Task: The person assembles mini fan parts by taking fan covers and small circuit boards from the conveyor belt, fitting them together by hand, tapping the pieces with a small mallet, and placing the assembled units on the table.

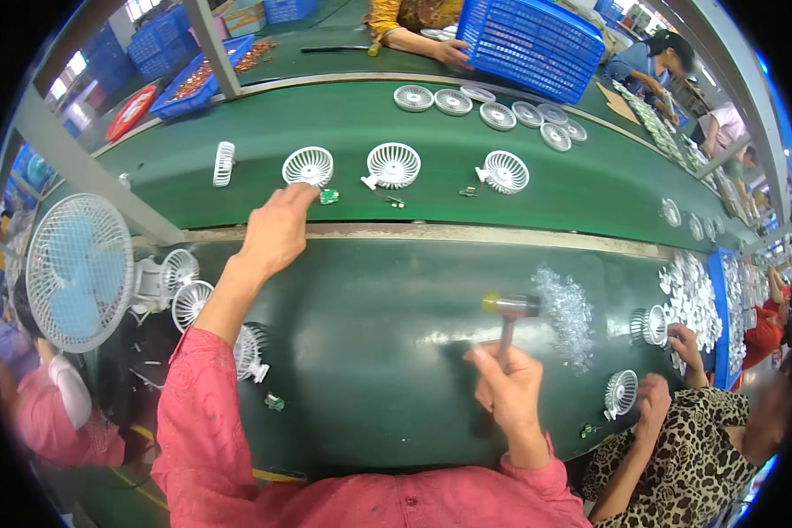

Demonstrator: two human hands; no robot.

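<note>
My left hand [277,231] stretches over to the green conveyor belt, its bent fingers closed at the lower edge of a white fan housing [308,165]. The fingertips are partly hidden. Beside them lies a small green circuit board [328,196]. In my right hand [512,387] is a small mallet [512,305] with a yellow and black head, held upright by its handle above the dark green table. More white fan housings, one [393,165] in the middle and another [505,172] further right, lie on the belt with small boards near them.
Small clear plastic pieces [565,317] are heaped right of the mallet. Several fan housings [192,304] and a desk fan [81,273] stand at left. A co-worker's hands [653,405] work at right beside white parts [691,295]. Across the belt, a person holds a blue crate [530,48].
</note>
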